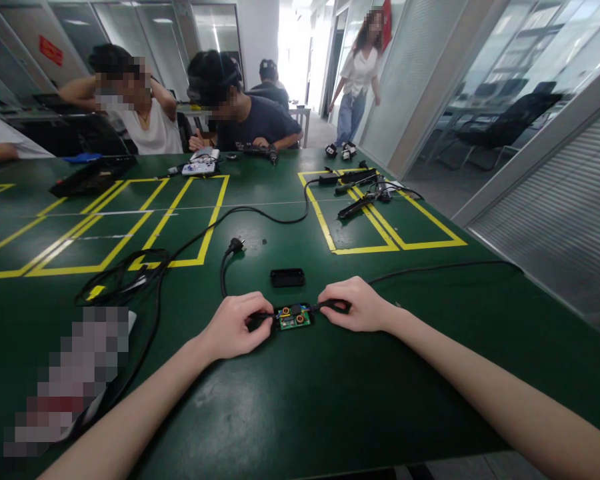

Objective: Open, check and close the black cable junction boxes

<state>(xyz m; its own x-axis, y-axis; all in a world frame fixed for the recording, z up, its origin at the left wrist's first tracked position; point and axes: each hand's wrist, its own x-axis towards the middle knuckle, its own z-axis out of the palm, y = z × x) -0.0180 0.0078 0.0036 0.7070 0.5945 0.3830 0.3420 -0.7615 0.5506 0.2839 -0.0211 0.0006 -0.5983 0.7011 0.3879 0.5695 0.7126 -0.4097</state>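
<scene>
Currently pinching a black cord (260, 316) in the left hand (237, 327) and a second cord (341, 305) in the right hand (357, 305), one at each end of a green circuit board (294, 317), seated in a black casing (313, 320) on the green table (280, 400) between both. Just beyond the board, on to a black shell (287, 277); then leftward, to a power plug (237, 245) and a coiled cable (164, 257)

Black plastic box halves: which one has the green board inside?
The nearer half, between the left hand and right hand, holds the green circuit board; the farther half shows none.
</scene>
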